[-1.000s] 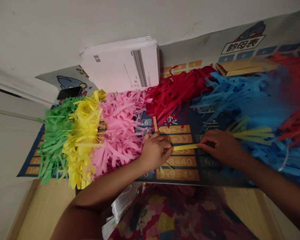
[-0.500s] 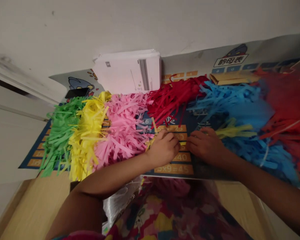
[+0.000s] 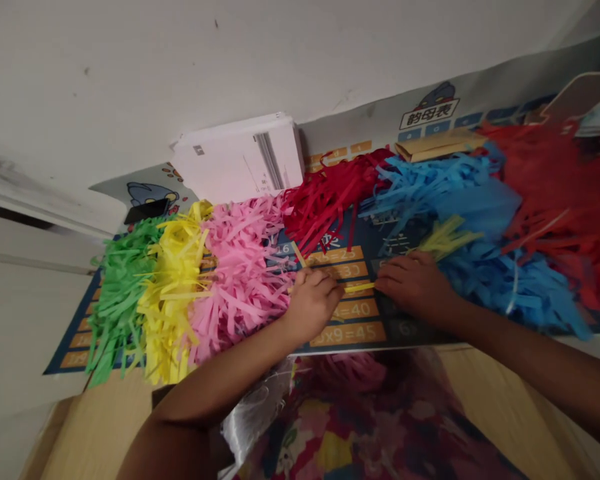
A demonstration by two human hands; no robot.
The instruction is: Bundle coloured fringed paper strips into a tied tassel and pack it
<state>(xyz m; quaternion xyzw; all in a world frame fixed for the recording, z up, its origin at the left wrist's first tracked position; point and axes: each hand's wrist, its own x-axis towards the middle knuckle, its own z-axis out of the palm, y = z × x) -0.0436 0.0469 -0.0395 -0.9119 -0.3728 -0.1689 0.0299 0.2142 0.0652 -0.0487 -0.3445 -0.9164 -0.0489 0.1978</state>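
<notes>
My left hand (image 3: 313, 301) is closed on one end of a yellow paper strip, with a loose yellow end poking up past its fingers. The narrow yellow paper strip (image 3: 360, 288) runs straight across to my right hand (image 3: 416, 285), whose fingers are also closed on it. Beyond the right hand's knuckles a yellow paper fringe (image 3: 450, 239) fans out over the blue fringe. Pink paper fringe (image 3: 245, 267) lies just left of my left hand. The undersides of both hands are hidden.
Green fringe (image 3: 125, 287), yellow fringe (image 3: 173, 293), dark red fringe (image 3: 340, 193), blue fringe (image 3: 490, 207) and red fringe (image 3: 570, 200) cover a printed mat (image 3: 345, 333). Behind stand a white paper stack (image 3: 230, 157), a brown cardboard piece (image 3: 437, 145) and the wall.
The hands are slightly farther apart, and more of the yellow strip shows between them. The yellow fringe beyond the right hand now angles more upward. The camera view has shifted.
</notes>
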